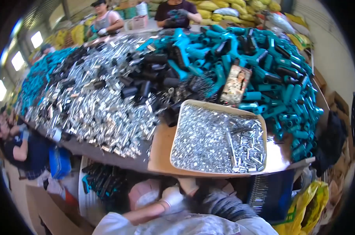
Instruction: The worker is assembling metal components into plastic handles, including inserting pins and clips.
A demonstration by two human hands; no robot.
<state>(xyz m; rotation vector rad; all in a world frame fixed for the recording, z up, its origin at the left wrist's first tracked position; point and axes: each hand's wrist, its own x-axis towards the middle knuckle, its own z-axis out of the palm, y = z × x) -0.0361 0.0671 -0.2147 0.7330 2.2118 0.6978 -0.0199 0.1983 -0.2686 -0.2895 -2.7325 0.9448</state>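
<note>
My left hand [172,196], in a white glove, is low in front of my lap below the table edge. Its fingers are blurred and partly hidden. Beside it, my right hand [196,199] looks like a dark smear at the end of a grey sleeve, and its fingers do not show. Whatever is between the hands cannot be made out. Just above them, a white-rimmed tray [176,135] at the table's edge holds many tiny metal pieces and, right of a thin divider, short metal pins [251,150].
Silver metal parts [95,109] heap on the left, black cylindrical parts [146,74] mid-table, teal curved plastic handles [291,94] on the right. A phone [236,84] leans behind the tray. Below are a bin of black parts [103,180] and a yellow bag [310,207]. Several people work around.
</note>
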